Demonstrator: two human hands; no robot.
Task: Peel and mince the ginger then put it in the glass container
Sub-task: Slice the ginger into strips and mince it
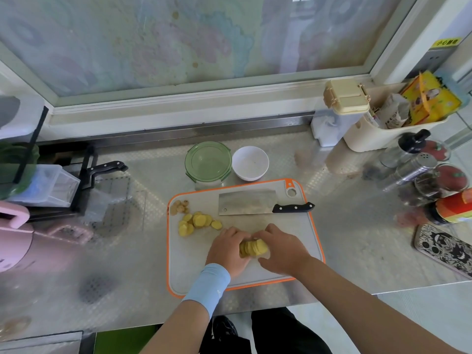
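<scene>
A yellow sticker (444,42) at upper right carries writing too small to read; the left hand (226,251) and right hand (281,249) meet low on the orange-rimmed cutting board (301,241), fingers curled around a stack of ginger slices (253,248) pressed between them; more loose slices (196,222) lie to the left; the cleaver (247,202) rests flat behind; the glass container (208,162) stands beyond the board, beside 1 white bowl (250,162).

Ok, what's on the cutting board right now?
On the cutting board: cleaver, loose ginger slices, peel scraps, and a sliced stack gathered between both hands, which cover part of it.
</scene>
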